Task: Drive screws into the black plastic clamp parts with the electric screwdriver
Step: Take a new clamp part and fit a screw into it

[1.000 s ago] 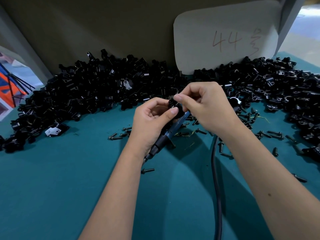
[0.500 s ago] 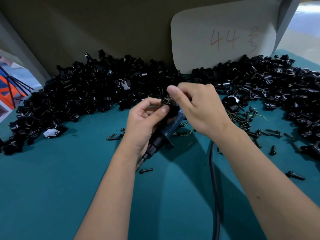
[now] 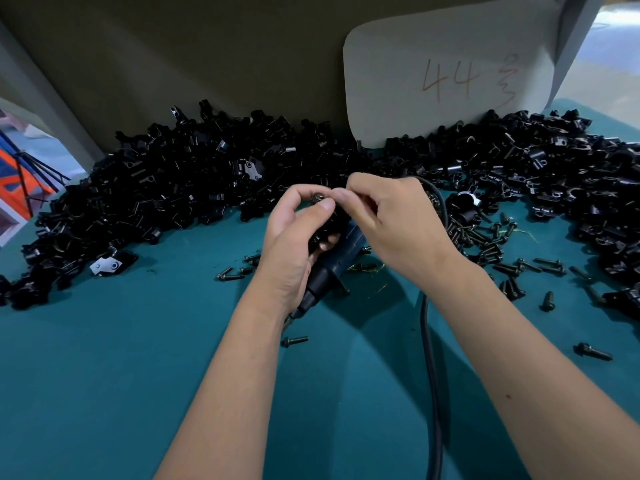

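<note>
Left hand gripping small black glossy clamp; right hand pinching screw atop, blue screwdriver beneath.

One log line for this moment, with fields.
step: seating screw | left hand: holds clamp | right hand: pinches screw | screwdriver: under hands

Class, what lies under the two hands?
Under the left hand and right hand: a blue screwdriver on green cloth, loose screws. The clamp is mostly covered.
</note>
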Demonstrator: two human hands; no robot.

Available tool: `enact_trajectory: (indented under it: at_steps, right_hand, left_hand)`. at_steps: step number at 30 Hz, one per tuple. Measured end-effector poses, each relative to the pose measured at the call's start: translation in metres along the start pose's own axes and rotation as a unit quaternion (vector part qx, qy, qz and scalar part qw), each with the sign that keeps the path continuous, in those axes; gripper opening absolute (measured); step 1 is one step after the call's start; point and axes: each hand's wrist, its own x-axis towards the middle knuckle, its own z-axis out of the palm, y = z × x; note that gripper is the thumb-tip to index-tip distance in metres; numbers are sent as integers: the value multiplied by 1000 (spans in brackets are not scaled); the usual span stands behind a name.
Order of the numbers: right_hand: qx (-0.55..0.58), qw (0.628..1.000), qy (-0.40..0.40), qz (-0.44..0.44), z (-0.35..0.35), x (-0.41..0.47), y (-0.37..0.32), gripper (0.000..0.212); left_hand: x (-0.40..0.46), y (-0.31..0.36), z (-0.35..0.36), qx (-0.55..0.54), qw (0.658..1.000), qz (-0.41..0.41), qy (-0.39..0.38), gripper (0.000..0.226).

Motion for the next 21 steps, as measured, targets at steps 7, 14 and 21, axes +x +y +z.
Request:
enact_trajectory:
  at_steps: [7,14,21]
  right_hand:
    - [-2,998,-55,37,-1,-3,1,46]
    - [40,995,-95,-6,2,-3,-1,26]
    - [-20,998,-39,33,4,-2,-5,56]
  left_hand:
    - [1,2,1,0,1000,-20,24,14]
    - [2,6,0,-22,998,-51,29,18]
    - [-1,6,-1,-5,999,-45,7,13]
